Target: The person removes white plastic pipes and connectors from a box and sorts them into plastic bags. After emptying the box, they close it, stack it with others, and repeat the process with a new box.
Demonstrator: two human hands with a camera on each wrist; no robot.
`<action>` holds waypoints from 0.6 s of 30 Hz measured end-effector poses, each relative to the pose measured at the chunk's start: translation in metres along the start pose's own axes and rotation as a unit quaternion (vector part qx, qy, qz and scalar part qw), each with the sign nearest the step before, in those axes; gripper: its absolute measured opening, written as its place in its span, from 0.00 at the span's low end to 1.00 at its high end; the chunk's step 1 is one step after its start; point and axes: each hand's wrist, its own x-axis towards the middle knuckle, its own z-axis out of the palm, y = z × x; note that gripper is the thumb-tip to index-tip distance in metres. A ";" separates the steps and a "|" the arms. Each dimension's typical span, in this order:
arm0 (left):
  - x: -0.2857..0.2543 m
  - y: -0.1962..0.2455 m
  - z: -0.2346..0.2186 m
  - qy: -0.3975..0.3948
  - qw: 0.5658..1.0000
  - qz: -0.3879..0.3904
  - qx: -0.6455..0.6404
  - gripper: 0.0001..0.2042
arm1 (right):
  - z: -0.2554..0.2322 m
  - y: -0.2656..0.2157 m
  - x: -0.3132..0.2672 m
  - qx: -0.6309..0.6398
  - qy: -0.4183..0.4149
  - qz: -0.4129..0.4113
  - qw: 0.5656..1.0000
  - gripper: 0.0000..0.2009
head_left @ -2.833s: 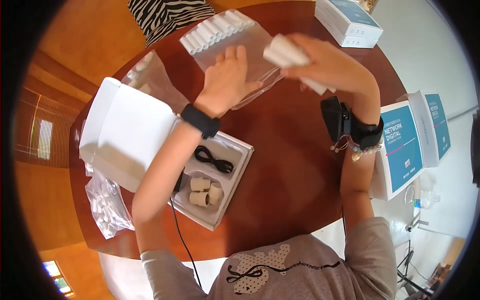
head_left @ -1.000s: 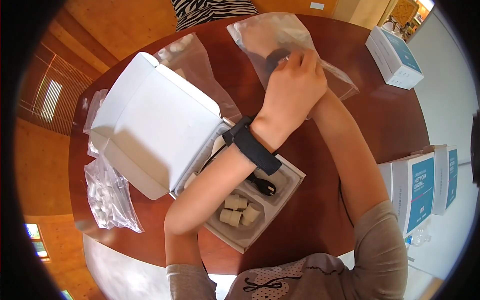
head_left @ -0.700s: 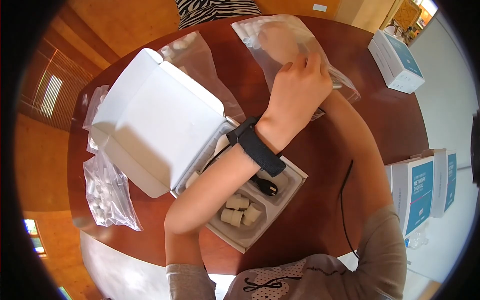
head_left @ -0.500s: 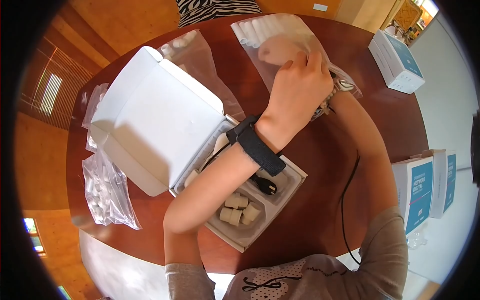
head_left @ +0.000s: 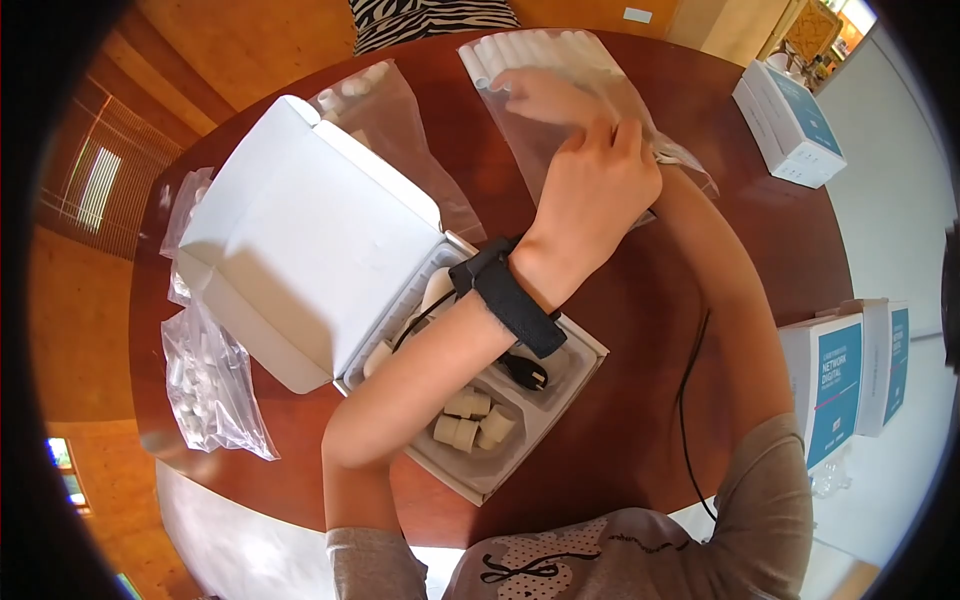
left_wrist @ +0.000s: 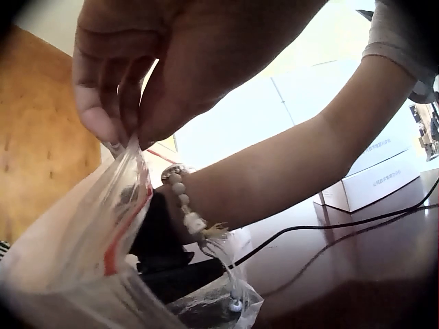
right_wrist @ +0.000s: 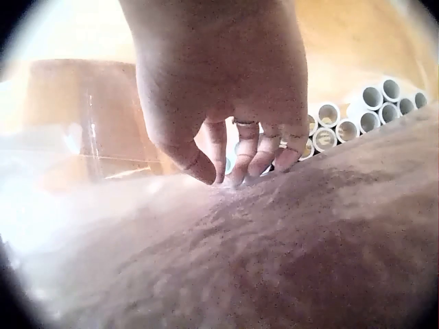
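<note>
My left hand (head_left: 600, 185) pinches the mouth of a clear zip bag (head_left: 525, 135) between thumb and fingertips. In the left wrist view the bag's red zip strip (left_wrist: 127, 229) runs below those fingers. My right arm crosses under the left hand into the bag, so the right hand (head_left: 545, 97) shows through the plastic. Its fingers (right_wrist: 247, 154) hang loosely bent, tips low against the plastic, with nothing seen between them. White tubes (head_left: 515, 52) lie in a row at the bag's far end; in the right wrist view their round ends (right_wrist: 370, 122) are stacked beyond the fingers.
An open white box (head_left: 540, 425) holds beige pipe fittings (head_left: 457, 432) and a black cable (head_left: 522, 372). Bags of small white parts (head_left: 205, 385) lie at left, another bag (head_left: 400, 130) behind the lid. Blue-and-white boxes (head_left: 835, 385) stand at right, more (head_left: 790, 120) at back right.
The right hand, earlier carrying white tubes outside the bag, is now inside it without them. The left hand has gone from resting flat on the bag to pinching its mouth.
</note>
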 end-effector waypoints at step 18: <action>-0.121 -0.048 -0.205 -0.370 0.879 -0.263 -0.141 0.09 | -0.075 -0.226 -0.141 0.114 -0.195 0.073 0.971 0.07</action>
